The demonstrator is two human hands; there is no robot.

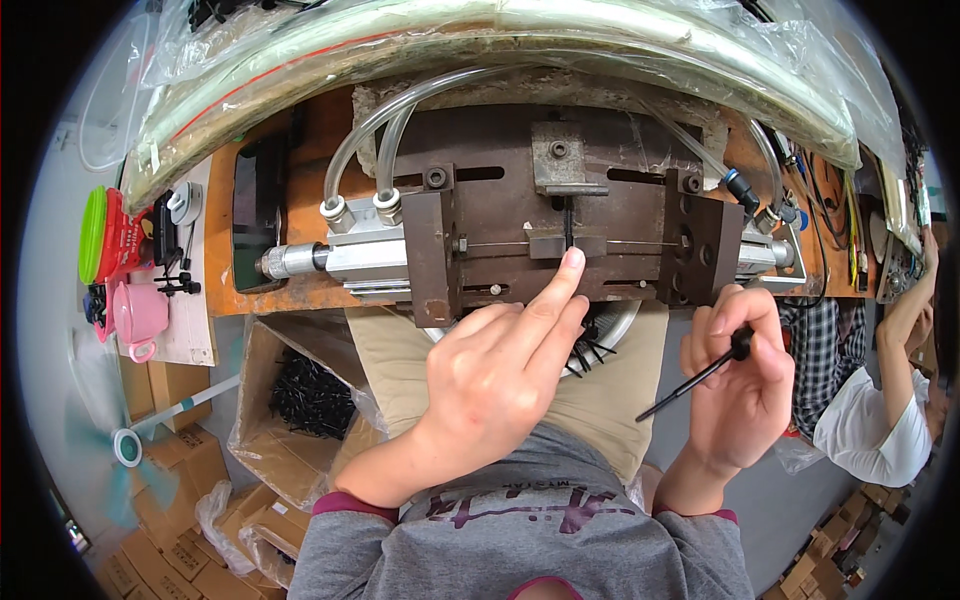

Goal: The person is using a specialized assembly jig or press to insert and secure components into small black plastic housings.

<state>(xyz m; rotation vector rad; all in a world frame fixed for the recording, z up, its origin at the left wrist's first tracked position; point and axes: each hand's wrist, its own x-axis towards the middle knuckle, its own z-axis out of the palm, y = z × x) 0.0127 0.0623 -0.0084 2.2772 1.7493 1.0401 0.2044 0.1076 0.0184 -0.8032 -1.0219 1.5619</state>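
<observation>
1. Two bare hands were at the jig (490,215), a brown metal fixture on the table (225,288).
2. The left hand (490,370) reached forward, back uppermost, its index fingertip at the lower end of a dark pin (569,217), over the block (545,246) in the jig's middle; whether fingertip and pin touched was unclear.
3. Its grip had index and middle fingers stretched out; thumb and palm were hidden, so one could not say whether it held anything.
4. The right hand (742,410) had its grip closed around a black stick (690,388), pinching it at the knobbed end; the thin end pointed down and to the left, apart from the jig.
5. A thin rod (635,246) ran crosswise at the block, between two brown uprights (430,255).
6. Clear tubes (345,150) arched up from the left silver cylinder (370,262).
7. A white bowl (628,322), partly hidden behind the left hand, held black pieces (592,352).
8. Left of the lap (400,365) stood a carton (255,440) of similar pieces.
9. Another person (875,435) sat at the far right.
</observation>
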